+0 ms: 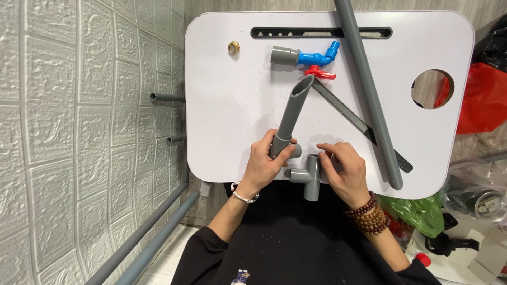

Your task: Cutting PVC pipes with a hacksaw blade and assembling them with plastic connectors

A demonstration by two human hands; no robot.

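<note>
My left hand (266,163) grips the lower end of a short grey pipe (293,111) with a slanted cut top, fitted into a grey elbow fitting (296,150). My right hand (343,170) holds a grey tee fitting (310,177) at the near edge of the white table (232,105). The two fittings sit close together, just apart. Both hands rest over the table's front edge.
A long grey pipe (369,89) lies diagonally across the table over a hand saw (351,116). A blue valve with red handle and grey coupling (309,57) lies at the back, a brass ring (234,47) to its left. Grey pipes (153,237) lean along the left wall.
</note>
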